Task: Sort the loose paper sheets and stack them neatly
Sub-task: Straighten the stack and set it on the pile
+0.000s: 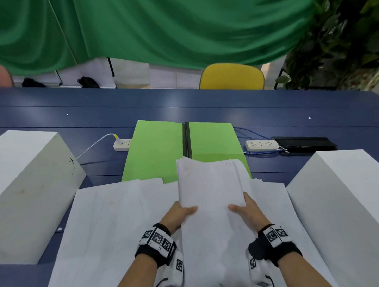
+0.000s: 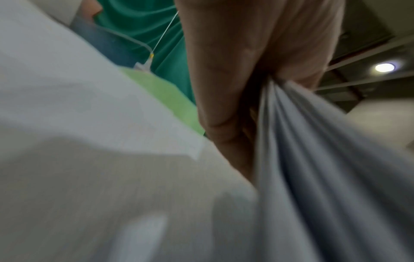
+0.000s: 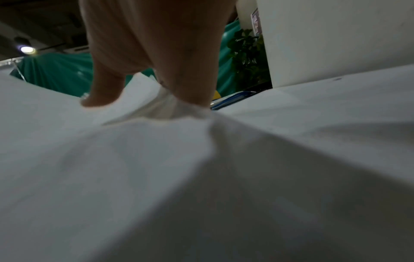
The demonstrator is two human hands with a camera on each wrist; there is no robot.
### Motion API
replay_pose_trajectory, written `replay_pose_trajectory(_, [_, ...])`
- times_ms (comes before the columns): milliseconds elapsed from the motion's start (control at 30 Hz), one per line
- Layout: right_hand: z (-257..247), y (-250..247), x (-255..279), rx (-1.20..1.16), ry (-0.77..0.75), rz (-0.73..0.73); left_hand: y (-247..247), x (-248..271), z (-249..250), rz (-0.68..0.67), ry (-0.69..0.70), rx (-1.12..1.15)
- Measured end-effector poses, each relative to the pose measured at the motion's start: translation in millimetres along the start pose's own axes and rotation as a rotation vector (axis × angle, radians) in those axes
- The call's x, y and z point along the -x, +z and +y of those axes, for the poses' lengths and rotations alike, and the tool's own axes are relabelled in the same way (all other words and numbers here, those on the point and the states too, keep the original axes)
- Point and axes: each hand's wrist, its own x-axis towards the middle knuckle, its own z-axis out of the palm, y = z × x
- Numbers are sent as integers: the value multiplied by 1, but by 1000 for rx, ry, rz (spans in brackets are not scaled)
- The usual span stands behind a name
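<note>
A thick bundle of white paper sheets point(image 1: 209, 185) is held up above the table, its far end fanned out. My left hand point(image 1: 182, 212) grips its left edge with the thumb on top. My right hand point(image 1: 243, 208) grips the right edge the same way. In the left wrist view the fingers point(image 2: 224, 88) pinch the layered edges of the bundle point(image 2: 313, 141). The right wrist view shows the thumb point(image 3: 105, 92) pressing on the crumpled bundle point(image 3: 156, 141). More loose white sheets point(image 1: 114, 221) lie spread flat on the blue table point(image 1: 204, 104) beneath.
An open green folder point(image 1: 154, 149) lies just beyond the sheets. White blocks stand at the left point(image 1: 29, 183) and right point(image 1: 347, 191). Two power strips point(image 1: 122, 144) point(image 1: 262, 145) with cables and a black tray point(image 1: 306, 143) sit further back. A yellow chair point(image 1: 231, 77) stands behind the table.
</note>
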Motion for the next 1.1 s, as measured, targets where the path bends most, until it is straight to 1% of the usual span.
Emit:
replay_pose_trajectory(67, [-23, -6, 7, 0, -86, 32, -3, 6, 15, 68, 97, -17])
replay_pose_trajectory(167, [-75, -9, 19, -82, -271, 56, -4, 26, 52, 110, 319, 34])
replay_pose_trajectory(300, [-130, -5, 33, -184, -416, 89, -4, 56, 97, 169, 617, 43])
replay_pose_trajectory(367, [-139, -2, 36, -235, -460, 94, -7, 68, 108, 179, 729, 36])
replay_pose_trajectory(433, [-135, 4, 37, -236, -460, 75, -7, 71, 107, 208, 769, 55])
replay_pose_trajectory(533, [-112, 18, 31, -161, -322, 42, 1, 66, 93, 260, 693, 64])
replay_pose_trajectory(600, [-106, 25, 27, -81, -245, 87, 8, 65, 86, 288, 670, 20])
replay_pose_trajectory(700, [-119, 20, 23, -81, -277, 174, 5, 65, 94, 352, 716, 68])
replay_pose_trajectory(767, [-121, 14, 23, -121, -294, 158, -1, 61, 94, 388, 720, 150])
replay_pose_trajectory(800, [-116, 14, 24, -100, -276, 129, -3, 58, 87, 390, 696, 149])
replay_pose_trajectory(833, [-107, 16, 26, -56, -252, 92, -3, 54, 78, 379, 653, 108])
replay_pose_trajectory(900, [-83, 21, 26, 45, -188, 32, -2, 42, 53, 319, 513, 0])
replay_pose_trajectory(933, [-75, 21, 24, 79, -170, 58, -3, 35, 40, 283, 440, -39])
replay_pose_trajectory(967, [-71, 19, 22, 93, -174, 89, -7, 29, 29, 251, 395, -62])
replay_pose_trajectory(1000, [-70, 16, 18, 104, -178, 111, -14, 24, 18, 255, 367, -89])
replay_pose_trajectory(1033, [-72, 12, 16, 125, -174, 118, -24, 17, 5, 308, 332, -142])
replay_pose_trajectory(1067, [-73, 10, 14, 159, -157, 108, -34, 14, -7, 408, 265, -234])
replay_pose_trajectory(1100, [-70, 8, 11, 207, -119, 86, -45, 9, -20, 526, 170, -342])
